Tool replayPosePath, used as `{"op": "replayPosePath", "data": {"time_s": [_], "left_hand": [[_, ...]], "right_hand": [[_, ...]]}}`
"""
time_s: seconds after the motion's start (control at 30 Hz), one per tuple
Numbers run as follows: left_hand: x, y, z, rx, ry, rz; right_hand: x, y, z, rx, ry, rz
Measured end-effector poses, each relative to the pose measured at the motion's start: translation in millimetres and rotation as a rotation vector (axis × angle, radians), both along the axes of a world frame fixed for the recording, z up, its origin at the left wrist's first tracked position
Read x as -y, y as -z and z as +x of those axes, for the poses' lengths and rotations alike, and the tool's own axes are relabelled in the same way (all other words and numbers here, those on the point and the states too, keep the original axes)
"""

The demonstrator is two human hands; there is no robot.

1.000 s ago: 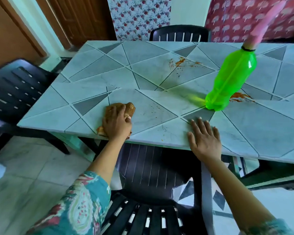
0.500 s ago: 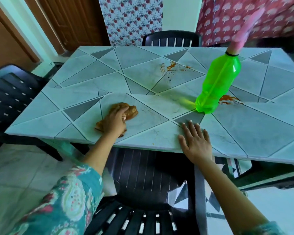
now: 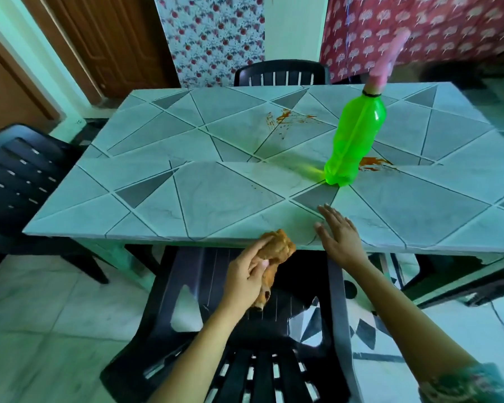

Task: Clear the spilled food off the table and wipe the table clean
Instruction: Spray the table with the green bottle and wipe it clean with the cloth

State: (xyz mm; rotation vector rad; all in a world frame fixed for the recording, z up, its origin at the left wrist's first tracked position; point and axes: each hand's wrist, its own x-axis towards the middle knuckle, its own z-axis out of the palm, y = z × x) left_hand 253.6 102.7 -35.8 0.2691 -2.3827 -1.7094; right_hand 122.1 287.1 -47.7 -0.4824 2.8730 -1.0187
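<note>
My left hand [image 3: 246, 279] grips a crumpled brown cloth [image 3: 277, 251], held just off the near edge of the table [image 3: 186, 199], over the chair seat. My right hand [image 3: 336, 235] lies flat with straight fingers on the table's near edge. An orange-red food smear [image 3: 284, 117] marks the far middle of the tabletop. A second smear [image 3: 373, 163] lies right of a green spray bottle [image 3: 354, 141] with a pink nozzle, which stands upright on the table.
A dark plastic chair [image 3: 245, 330] stands right below me, tucked against the table. Another chair [image 3: 15, 175] sits at the left and a third chair [image 3: 280, 72] at the far side. The floor at the left is tiled.
My left hand has pulled the cloth from the tabletop's near left part toward me and off the edge. My right hand stays flat on the near edge.
</note>
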Motion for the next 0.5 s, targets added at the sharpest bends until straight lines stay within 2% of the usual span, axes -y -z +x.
{"op": "replayPosePath", "data": {"time_s": [0.13, 0.23, 0.3, 0.5], "left_hand": [[0, -19, 5, 0.054, -0.265, 0.594], [0, -26, 1, -0.011, -0.279, 1.002], [-11, -33, -4, -0.035, -0.261, 1.110], [-67, -60, -34, -0.091, -0.359, 1.175]], "right_hand": [[-11, -12, 14, -0.019, -0.009, -0.064], [-20, -20, 17, -0.051, -0.048, -0.086], [-34, -27, 13, -0.089, -0.077, -0.097], [-81, -69, -21, -0.216, -0.090, -0.218]]}}
